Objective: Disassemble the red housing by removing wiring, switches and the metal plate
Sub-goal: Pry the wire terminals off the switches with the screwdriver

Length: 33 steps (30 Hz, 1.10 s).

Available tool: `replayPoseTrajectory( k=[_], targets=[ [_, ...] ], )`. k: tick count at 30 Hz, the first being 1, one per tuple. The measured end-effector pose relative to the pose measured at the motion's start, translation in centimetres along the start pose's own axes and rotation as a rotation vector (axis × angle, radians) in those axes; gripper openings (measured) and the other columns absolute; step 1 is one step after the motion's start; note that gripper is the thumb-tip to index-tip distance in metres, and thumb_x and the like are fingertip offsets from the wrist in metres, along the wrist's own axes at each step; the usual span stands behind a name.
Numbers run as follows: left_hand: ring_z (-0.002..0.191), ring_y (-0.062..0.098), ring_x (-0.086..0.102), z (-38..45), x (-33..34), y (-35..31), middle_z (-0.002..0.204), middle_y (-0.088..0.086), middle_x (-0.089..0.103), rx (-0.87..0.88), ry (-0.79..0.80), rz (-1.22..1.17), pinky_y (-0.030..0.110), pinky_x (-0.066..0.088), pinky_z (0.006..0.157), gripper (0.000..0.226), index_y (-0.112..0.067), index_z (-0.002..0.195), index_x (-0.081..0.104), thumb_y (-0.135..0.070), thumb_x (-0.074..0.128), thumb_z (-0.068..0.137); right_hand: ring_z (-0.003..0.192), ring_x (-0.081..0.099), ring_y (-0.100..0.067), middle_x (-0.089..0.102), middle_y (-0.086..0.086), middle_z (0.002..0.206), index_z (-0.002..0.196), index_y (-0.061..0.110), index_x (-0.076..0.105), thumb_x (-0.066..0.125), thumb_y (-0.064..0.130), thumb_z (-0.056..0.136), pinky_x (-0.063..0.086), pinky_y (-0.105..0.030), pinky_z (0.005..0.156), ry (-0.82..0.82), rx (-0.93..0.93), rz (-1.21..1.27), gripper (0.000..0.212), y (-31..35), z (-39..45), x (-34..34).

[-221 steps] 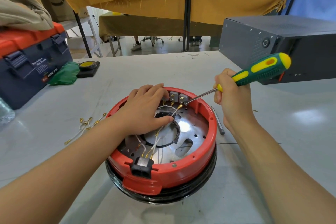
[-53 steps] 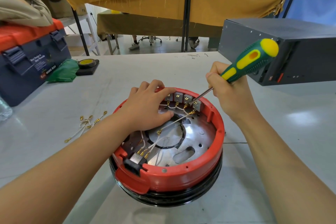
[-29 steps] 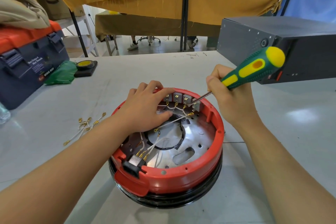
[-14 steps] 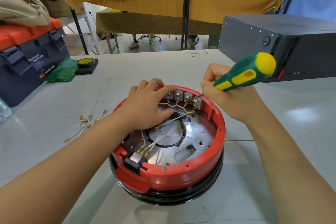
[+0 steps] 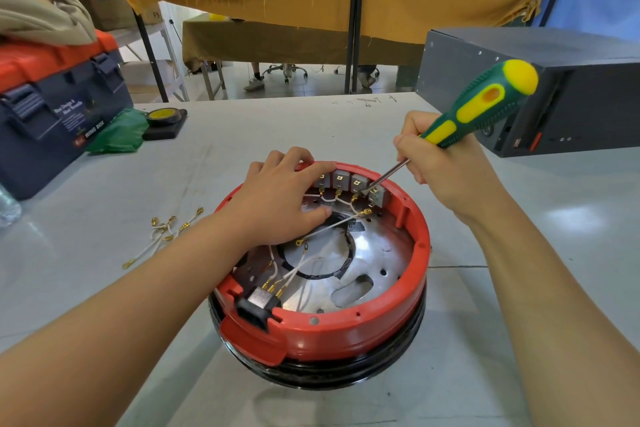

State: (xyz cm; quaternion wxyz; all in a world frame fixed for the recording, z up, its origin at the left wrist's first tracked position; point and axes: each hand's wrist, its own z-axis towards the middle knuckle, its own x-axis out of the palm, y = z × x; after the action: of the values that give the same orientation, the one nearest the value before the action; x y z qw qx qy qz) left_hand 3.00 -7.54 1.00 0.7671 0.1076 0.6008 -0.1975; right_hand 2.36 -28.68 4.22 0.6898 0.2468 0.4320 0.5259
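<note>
The round red housing [image 5: 346, 333] sits upside down on the grey table in front of me, on a black rim. Inside lie a shiny metal plate [image 5: 377, 263], white wires [image 5: 329, 227] with gold terminals, a row of grey switches [image 5: 349, 182] at the far wall and a black socket [image 5: 258, 305] at the near left. My left hand [image 5: 280, 198] rests on the far left rim, fingers over the edge by the switches, thumb down inside. My right hand [image 5: 446, 170] grips a green and yellow screwdriver [image 5: 481, 104], its tip at the rightmost switches.
Several loose white wires [image 5: 162, 232] lie on the table left of the housing. A blue and red toolbox [image 5: 52, 107], a green cloth [image 5: 117, 132] and a yellow tape roll [image 5: 162, 116] stand at the far left. A dark grey metal case [image 5: 554, 87] fills the far right.
The screwdriver handle has tilted up again and its tip sits between the rightmost switches. My left hand stays on the rim. The housing has turned slightly since the oldest frame.
</note>
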Motion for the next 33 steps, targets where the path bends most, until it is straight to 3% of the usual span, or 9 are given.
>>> replayPoseTrajectory(
  k=[2,8,15,19,23,26,30,33],
  targets=[
    [0.124,0.023,0.032,0.0,0.0,0.0,0.140,-0.004,0.032,0.002,-0.002,-0.002,0.040,0.027,0.100,0.062,-0.041,0.142,0.028,-0.054,0.051,0.086,0.044,0.037,-0.004,0.040,0.011,0.041,0.059,0.002,0.042,0.051,0.019,0.071,0.030,-0.011,0.046,-0.006,0.006,0.012,0.023,-0.2,0.1,0.1],
    [0.124,0.022,0.032,-0.1,0.0,-0.1,0.140,-0.004,0.031,0.005,0.003,-0.002,0.040,0.027,0.099,0.064,-0.040,0.143,0.027,-0.053,0.052,0.085,0.044,0.039,-0.004,0.040,0.012,0.040,0.061,-0.001,0.041,0.050,0.018,0.074,0.031,-0.008,0.047,-0.022,-0.001,0.042,0.025,-0.5,0.2,0.2],
    [0.123,0.022,0.032,-0.1,-0.1,-0.1,0.140,-0.005,0.031,0.005,0.002,-0.002,0.039,0.026,0.100,0.066,-0.039,0.143,0.028,-0.053,0.053,0.084,0.046,0.033,-0.005,0.032,0.007,0.047,0.060,-0.002,0.041,0.055,-0.002,0.085,0.029,-0.008,0.047,-0.096,-0.081,-0.017,0.028,-0.4,-0.2,1.0],
    [0.123,0.022,0.032,-0.1,0.0,-0.1,0.140,-0.005,0.031,0.007,0.002,-0.002,0.040,0.026,0.099,0.066,-0.039,0.143,0.028,-0.053,0.053,0.083,0.044,0.035,-0.004,0.035,0.010,0.047,0.057,0.009,0.041,0.054,0.007,0.083,0.030,-0.008,0.046,-0.095,-0.057,0.042,0.029,-0.5,0.1,1.1],
    [0.124,0.023,0.032,-0.1,-0.1,-0.2,0.140,-0.004,0.031,0.010,0.008,0.012,0.040,0.026,0.100,0.067,-0.039,0.143,0.027,-0.054,0.052,0.083,0.043,0.032,-0.010,0.034,0.005,0.047,0.050,0.019,0.043,0.051,0.017,0.073,0.028,-0.017,0.043,-0.135,0.052,0.172,0.025,-0.9,0.4,0.5],
    [0.124,0.023,0.032,-0.1,-0.1,-0.2,0.141,-0.004,0.031,0.010,0.008,0.007,0.040,0.026,0.100,0.067,-0.038,0.143,0.027,-0.054,0.052,0.083,0.037,0.030,-0.008,0.035,0.008,0.041,0.052,0.014,0.043,0.050,0.015,0.071,0.025,-0.016,0.040,-0.092,0.115,0.263,0.020,-1.3,0.0,1.0],
    [0.123,0.023,0.032,-0.1,0.0,-0.4,0.140,-0.005,0.031,0.003,0.007,-0.009,0.039,0.026,0.099,0.066,-0.040,0.143,0.028,-0.053,0.052,0.084,0.042,0.032,-0.004,0.034,0.011,0.043,0.057,0.005,0.041,0.052,0.015,0.076,0.028,-0.013,0.044,-0.011,0.026,0.147,0.024,-1.1,-0.2,2.7],
    [0.123,0.022,0.032,-0.1,-0.1,-0.4,0.140,-0.005,0.031,0.006,0.011,-0.009,0.039,0.026,0.100,0.064,-0.040,0.143,0.027,-0.053,0.051,0.085,0.042,0.033,-0.004,0.035,0.011,0.041,0.055,0.007,0.042,0.052,0.016,0.076,0.028,-0.014,0.045,-0.057,0.003,0.152,0.025,-1.0,-0.3,2.1]
  ],
)
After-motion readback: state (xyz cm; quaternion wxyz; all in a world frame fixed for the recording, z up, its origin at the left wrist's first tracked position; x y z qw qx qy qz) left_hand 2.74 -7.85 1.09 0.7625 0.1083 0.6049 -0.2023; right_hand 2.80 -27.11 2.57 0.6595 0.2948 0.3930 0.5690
